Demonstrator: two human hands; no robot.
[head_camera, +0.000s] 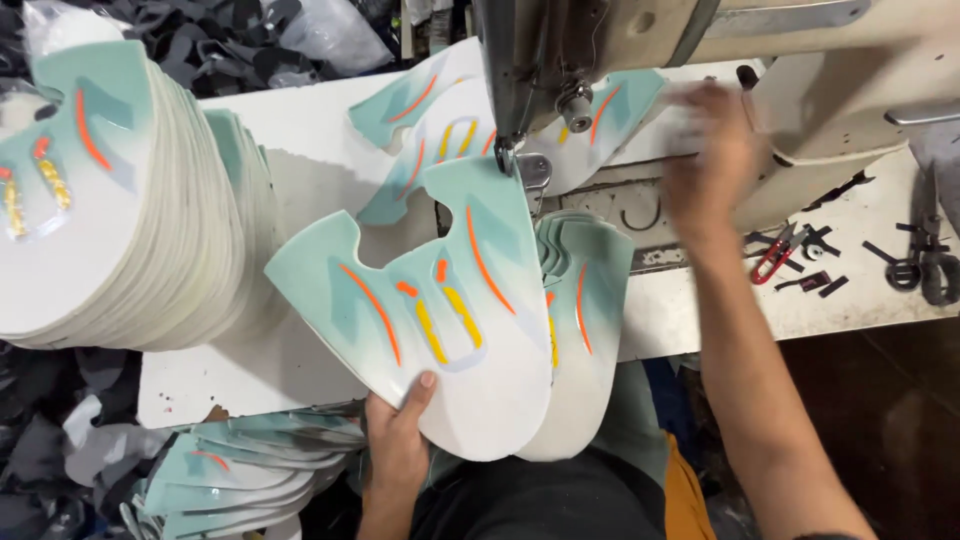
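Observation:
My left hand (397, 440) grips the near edge of a flat shoe upper piece (440, 300), white and mint green with orange and yellow stripes. Its far tip lies under the needle (505, 150) of a sewing machine (620, 40). Under that piece a small stack of like pieces (590, 330) hangs over the table's near edge. Blurred with motion, my right hand (710, 160) reaches beside the machine arm, on or above another shoe piece (610, 110); whether it holds anything is unclear.
A tall stack of the same pieces (110, 200) stands at the left on the white table (300, 170). More pieces (240, 470) lie below the table edge. Red snips (778, 255) and black scissors (925, 265) lie at the right.

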